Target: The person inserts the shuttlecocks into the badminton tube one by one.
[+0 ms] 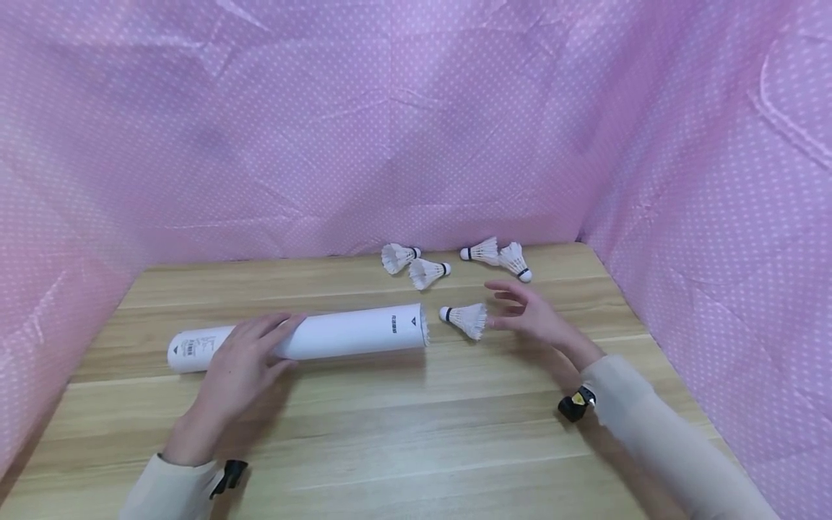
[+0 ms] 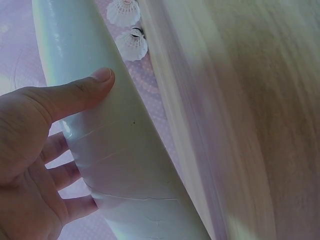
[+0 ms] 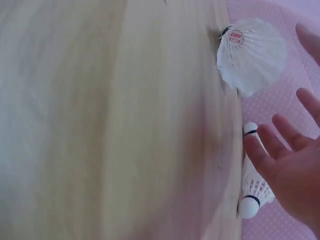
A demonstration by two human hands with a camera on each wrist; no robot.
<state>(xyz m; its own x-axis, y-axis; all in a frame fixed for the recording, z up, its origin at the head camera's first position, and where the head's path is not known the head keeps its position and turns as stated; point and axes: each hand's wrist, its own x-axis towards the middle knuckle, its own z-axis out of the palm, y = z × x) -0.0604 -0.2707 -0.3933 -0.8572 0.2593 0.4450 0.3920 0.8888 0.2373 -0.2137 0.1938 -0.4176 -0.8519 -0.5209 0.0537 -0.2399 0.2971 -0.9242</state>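
My left hand (image 1: 243,365) holds a long white shuttlecock tube (image 1: 357,334) lying crosswise on the table. In the left wrist view the thumb lies along one side of the tube (image 2: 125,150) and the other fingers are round the far side. Jagged white edges, like feather tips, show at the tube's right end. Just right of that end lies a white feather shuttlecock (image 1: 466,319), its cork toward the tube. My right hand (image 1: 529,314) is beside its feathers with fingers spread and nothing gripped. The right wrist view shows a gap between the fingers and this shuttlecock (image 3: 252,57).
At the back of the wooden table (image 1: 403,426), two shuttlecocks (image 1: 429,273) lie together near the middle. Two more shuttlecocks (image 1: 482,251) lie farther right. A pink dotted cloth (image 1: 390,130) rises behind the table and along both sides.
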